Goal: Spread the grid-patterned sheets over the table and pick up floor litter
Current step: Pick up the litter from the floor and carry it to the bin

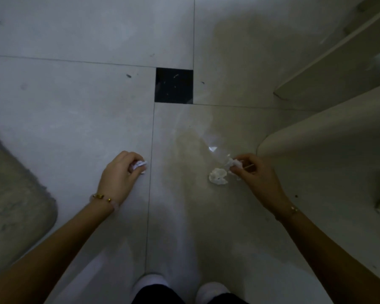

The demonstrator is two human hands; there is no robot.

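Observation:
I look down at a pale tiled floor. My left hand (119, 172) is curled around a crumpled white paper scrap (139, 166) that sticks out past the fingers. My right hand (253, 173) pinches several bits of white litter (234, 163) and a thin wooden stick (249, 166). A crumpled white tissue wad (217, 176) lies on the floor just left of the right fingertips, apart from them. A clear plastic film (213, 149) lies on the tile above that wad. No grid-patterned sheets are in view.
A grey rug (15, 194) covers the floor at the left. A pale rounded furniture edge (316, 137) and shelf boards (329, 69) stand at the right. A black inset tile (173, 85) sits ahead. My white shoes (154, 281) are at the bottom.

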